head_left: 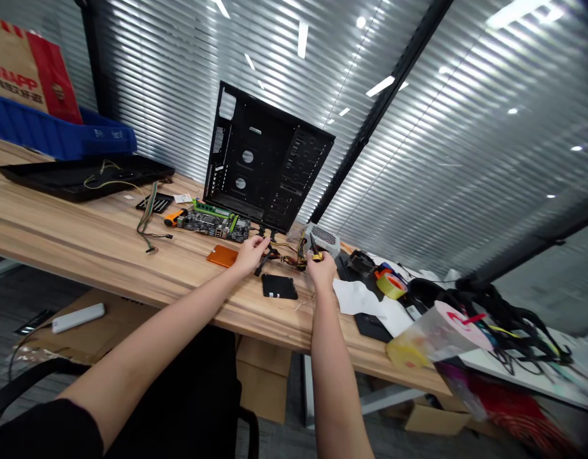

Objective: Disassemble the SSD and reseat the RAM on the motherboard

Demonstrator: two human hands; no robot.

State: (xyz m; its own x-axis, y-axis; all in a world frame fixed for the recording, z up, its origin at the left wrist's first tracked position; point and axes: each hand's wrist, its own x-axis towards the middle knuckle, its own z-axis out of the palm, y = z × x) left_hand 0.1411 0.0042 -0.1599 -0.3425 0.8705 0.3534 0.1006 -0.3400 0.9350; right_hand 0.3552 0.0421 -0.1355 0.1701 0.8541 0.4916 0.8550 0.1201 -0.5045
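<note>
My left hand (252, 254) reaches over the table, its fingers closed at a black cable (263, 261) that hangs down from the fingertips. My right hand (322, 269) is closed on a small black-and-yellow object (316, 256); its exact kind is too small to make out. Between the hands lies a bundle of dark, yellow and red wires (290, 260), running to the grey power supply (323, 237) behind my right hand. An orange flat drive (222, 255) is left of my left hand. A black flat drive (279, 287) lies between my forearms.
A black computer case (267, 159) stands open at the back. In front of it are a motherboard (212, 222) and an orange-handled tool (176, 217). A side panel (83, 178), loose wires (148, 217) and a blue bin (59, 134) are left; yellow tape (392, 285) and a cup (439, 335) are right.
</note>
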